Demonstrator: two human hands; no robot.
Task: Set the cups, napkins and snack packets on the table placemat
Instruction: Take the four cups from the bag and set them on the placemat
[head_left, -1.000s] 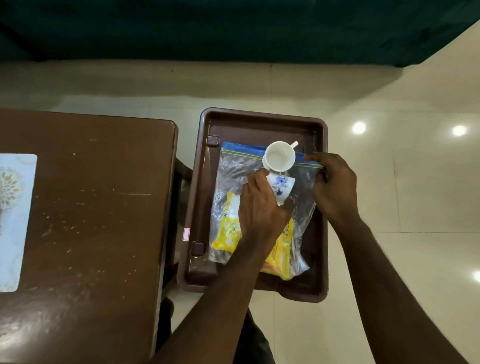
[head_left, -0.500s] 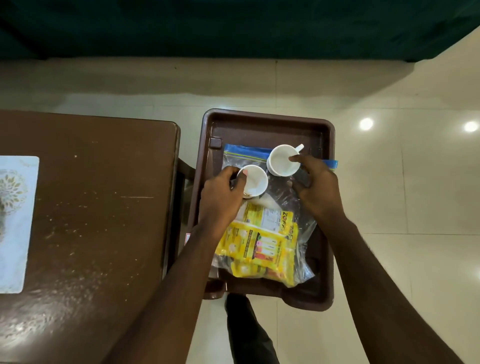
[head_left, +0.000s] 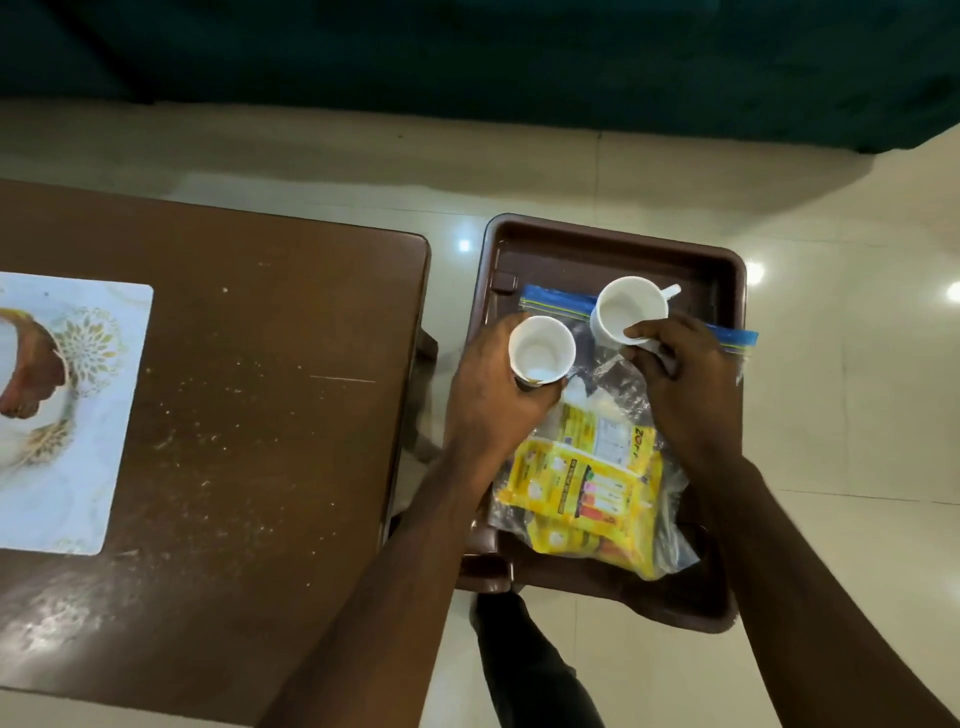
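Closest in, glossy yellow packets (head_left: 587, 488) sit inside a crinkly clear bag (head_left: 623, 389) lying in the brown plastic tray (head_left: 613, 234). Left hand (head_left: 493, 395) is wrapped round a smooth round white cup (head_left: 542, 351) at the tray's left side. Right hand (head_left: 685, 384) pinches the rim of the handled mug (head_left: 631, 312) a bit further back. The pale rectangular placemat (head_left: 78, 415) lies way off left on the scuffed brown tabletop (head_left: 260, 389).

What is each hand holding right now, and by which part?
The left hand grips the nearer cup round its side, below the rim. The right hand pinches the farther cup by its near rim.
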